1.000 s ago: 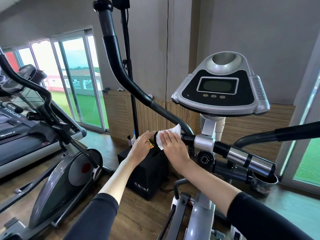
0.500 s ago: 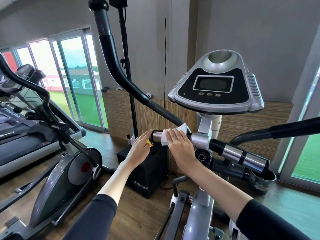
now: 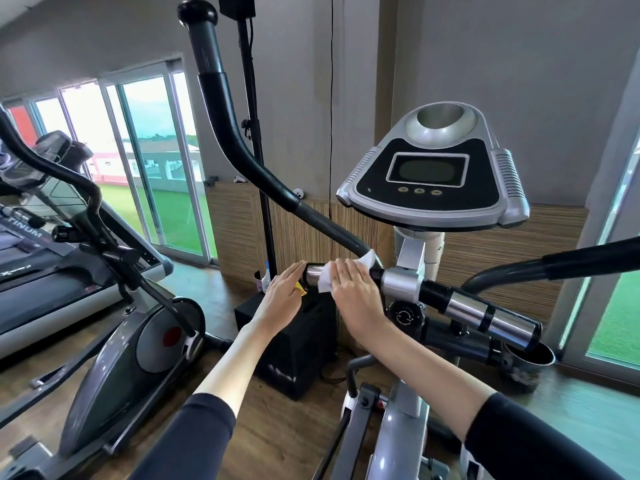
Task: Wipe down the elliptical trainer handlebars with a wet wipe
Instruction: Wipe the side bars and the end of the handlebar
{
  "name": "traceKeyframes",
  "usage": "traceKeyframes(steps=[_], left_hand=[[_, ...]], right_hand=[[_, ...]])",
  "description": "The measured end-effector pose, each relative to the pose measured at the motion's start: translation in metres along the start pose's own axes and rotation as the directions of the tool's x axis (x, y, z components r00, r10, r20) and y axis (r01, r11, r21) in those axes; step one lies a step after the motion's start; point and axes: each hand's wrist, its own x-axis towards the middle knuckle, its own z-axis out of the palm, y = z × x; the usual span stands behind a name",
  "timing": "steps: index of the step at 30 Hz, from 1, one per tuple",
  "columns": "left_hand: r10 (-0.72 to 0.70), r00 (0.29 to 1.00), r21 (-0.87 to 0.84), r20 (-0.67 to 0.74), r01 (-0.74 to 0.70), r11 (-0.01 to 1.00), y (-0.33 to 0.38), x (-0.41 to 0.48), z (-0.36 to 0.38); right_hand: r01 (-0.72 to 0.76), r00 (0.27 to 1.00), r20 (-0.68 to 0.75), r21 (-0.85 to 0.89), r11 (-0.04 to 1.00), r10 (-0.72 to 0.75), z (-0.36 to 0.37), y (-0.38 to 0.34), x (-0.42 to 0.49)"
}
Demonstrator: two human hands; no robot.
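Fingers of the right hand lie nearly straight over a white wet wipe, pressing it flat against the left end of the short fixed handlebar of the elliptical trainer — the thumb is out of sight. The wipe drapes over the silver part of that bar, and one corner sticks up past the knuckles toward the long black swing handlebar, which curves up and to the left. The left hand is released, fingers straight and together, their tips touching the very end of the short bar. A small yellow-orange scrap shows at the edge of its palm; what it is cannot be told. To the right the bar carries another silver grip, and the grey-and-black console stands above. Dark sleeves cover both upper forearms. A black box sits on the wooden floor below the hands — at left stand a second elliptical and a treadmill, near the glass doors.
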Motion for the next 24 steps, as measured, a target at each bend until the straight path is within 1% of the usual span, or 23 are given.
traceKeyframes(steps=[3,5,7,10,13,15,17,20,24], left_hand=[[0.01,1.0,0.003,0.006,-0.01,1.0,-0.003,-0.001,0.0],[0.05,0.999,-0.008,0.006,-0.05,0.999,-0.005,-0.001,0.0],[0.073,0.997,0.0,-0.004,-0.073,0.997,-0.006,-0.002,0.001],[0.052,0.998,0.078,-0.038,-0.049,0.996,-0.001,-0.004,0.006],[0.048,0.994,0.161,-0.102,-0.031,0.986,0.004,-0.008,0.014],[0.086,0.984,0.202,-0.153,-0.054,0.978,0.007,-0.01,0.021],[0.153,0.972,0.241,-0.181,-0.107,0.965,0.013,-0.012,0.026],[0.259,0.953,0.283,-0.155,-0.208,0.936,0.03,-0.014,0.035],[0.342,0.937,0.29,-0.066,-0.31,0.905,0.052,-0.019,0.045]], right_hand=[[0.043,0.998,0.051,-0.028,0.999,-0.042,0.002,-0.02,0.015],[0.083,0.99,0.121,-0.1,0.992,-0.07,0.003,-0.028,0.018],[0.115,0.985,0.146,-0.174,0.978,-0.09,0.004,-0.028,0.017],[0.107,0.988,0.128,-0.143,0.984,-0.089,0.005,-0.017,0.013],[0.085,0.995,0.07,-0.115,0.99,-0.078,0.001,-0.003,0.005],[0.049,0.998,0.039,-0.086,0.995,-0.046,-0.004,0.006,-0.002],[0.011,1.0,0.004,-0.074,0.997,-0.011,-0.008,0.017,-0.009],[-0.018,1.0,-0.013,-0.054,0.998,0.017,-0.014,0.034,-0.02],[-0.02,1.0,0.016,-0.047,0.999,0.021,-0.021,0.048,-0.029]])
